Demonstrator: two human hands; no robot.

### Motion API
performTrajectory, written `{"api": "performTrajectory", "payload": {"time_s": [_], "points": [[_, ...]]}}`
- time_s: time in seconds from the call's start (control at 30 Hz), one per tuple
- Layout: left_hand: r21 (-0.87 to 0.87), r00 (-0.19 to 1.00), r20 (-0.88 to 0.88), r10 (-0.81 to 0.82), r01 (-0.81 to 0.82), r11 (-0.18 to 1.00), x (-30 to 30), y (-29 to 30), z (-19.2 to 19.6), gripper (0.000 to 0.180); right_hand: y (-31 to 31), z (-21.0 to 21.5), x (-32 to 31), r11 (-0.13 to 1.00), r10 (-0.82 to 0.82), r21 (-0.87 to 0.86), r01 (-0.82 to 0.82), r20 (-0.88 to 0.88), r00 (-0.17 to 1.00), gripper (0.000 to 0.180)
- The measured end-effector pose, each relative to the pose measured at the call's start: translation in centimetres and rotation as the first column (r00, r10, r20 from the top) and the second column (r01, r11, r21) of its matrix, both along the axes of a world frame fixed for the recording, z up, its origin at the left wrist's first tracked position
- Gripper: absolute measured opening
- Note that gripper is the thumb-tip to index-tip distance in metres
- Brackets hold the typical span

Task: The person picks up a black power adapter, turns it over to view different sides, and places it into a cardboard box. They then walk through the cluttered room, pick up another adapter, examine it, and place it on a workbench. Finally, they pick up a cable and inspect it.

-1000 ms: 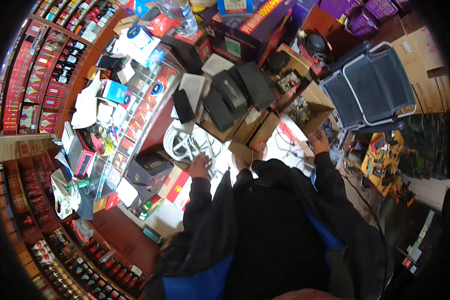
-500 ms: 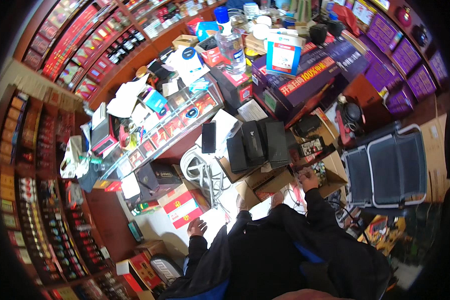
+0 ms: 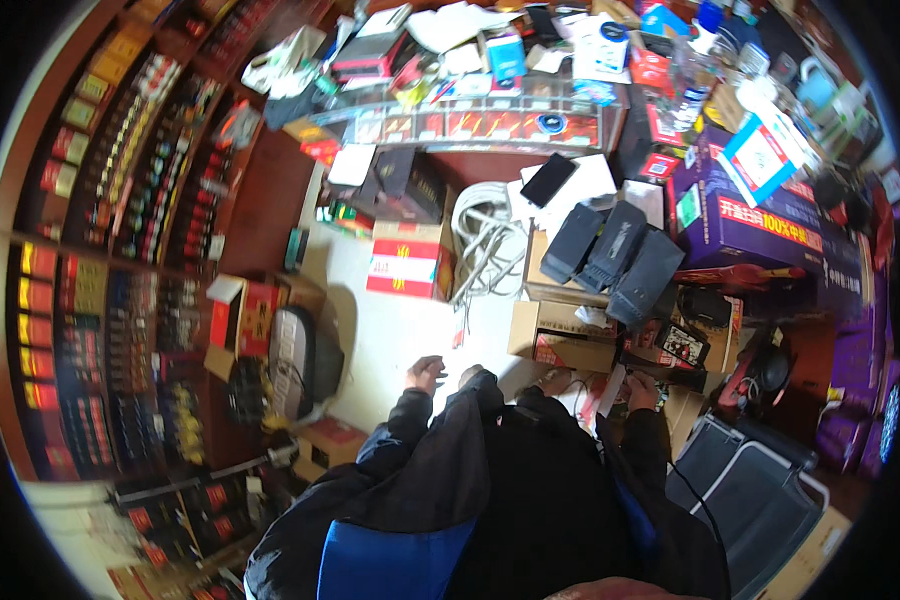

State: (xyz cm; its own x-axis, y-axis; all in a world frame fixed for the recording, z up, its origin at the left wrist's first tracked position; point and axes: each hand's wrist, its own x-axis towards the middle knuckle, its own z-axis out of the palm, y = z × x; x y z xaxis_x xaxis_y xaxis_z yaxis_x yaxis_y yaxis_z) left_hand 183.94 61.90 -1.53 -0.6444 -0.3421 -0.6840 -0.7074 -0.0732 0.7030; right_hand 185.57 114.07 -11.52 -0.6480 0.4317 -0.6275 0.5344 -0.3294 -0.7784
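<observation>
My left hand (image 3: 425,373) hangs over the pale floor (image 3: 395,330) with its fingers apart and nothing in it. My right hand (image 3: 643,388) is low beside a brown cardboard box (image 3: 562,340), touching a white sheet (image 3: 610,392); whether it grips the sheet is unclear. My dark jacket with blue panels (image 3: 490,500) hides both wrists. Three dark grey cases (image 3: 615,258) stand upright in an open carton just beyond the box.
A coil of white cable (image 3: 485,240) and a red-and-white carton (image 3: 407,262) lie on the floor ahead. A cluttered glass counter (image 3: 470,125) runs across the top. Shelves of small boxes (image 3: 120,220) line the left. A purple box (image 3: 750,225) and a grey chair (image 3: 755,485) are on the right.
The view has swung, so the counter now sits along the top. My left hand has left the cable coil and is over bare floor. My right hand stays by the cardboard boxes.
</observation>
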Motion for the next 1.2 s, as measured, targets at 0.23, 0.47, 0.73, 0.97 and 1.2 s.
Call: {"api": "performTrajectory", "payload": {"time_s": [0.23,0.47,0.73,0.97,1.2], "points": [[0.122,0.961,0.038,0.275,-0.278,0.953,11.7,-2.3,-2.1,0.034,-1.7,1.2,-0.6,0.909,0.290,0.276,-0.312,0.117,0.950,0.026],[0.147,0.739,0.247,0.626,-0.668,0.730,31.0,-6.5,-5.6,0.031,-6.1,-0.9,2.8,0.924,0.315,0.202,-0.325,0.083,0.946,0.025],[0.006,0.407,0.383,0.829,-0.899,0.438,51.3,-6.1,-5.7,0.016,-18.4,5.3,6.0,0.738,0.662,0.072,-0.671,0.112,0.741,0.031],[0.048,0.169,0.260,0.951,-0.986,0.162,58.2,-1.2,-6.4,0.022,-29.3,6.9,1.0,0.441,0.877,0.119,-0.890,0.157,0.455,0.037],[-0.110,0.099,0.211,0.972,-0.986,0.124,60.3,9.7,-6.0,0.029,-40.2,4.9,0.7,0.144,0.974,0.099,-0.985,0.160,0.159,0.036]]}}
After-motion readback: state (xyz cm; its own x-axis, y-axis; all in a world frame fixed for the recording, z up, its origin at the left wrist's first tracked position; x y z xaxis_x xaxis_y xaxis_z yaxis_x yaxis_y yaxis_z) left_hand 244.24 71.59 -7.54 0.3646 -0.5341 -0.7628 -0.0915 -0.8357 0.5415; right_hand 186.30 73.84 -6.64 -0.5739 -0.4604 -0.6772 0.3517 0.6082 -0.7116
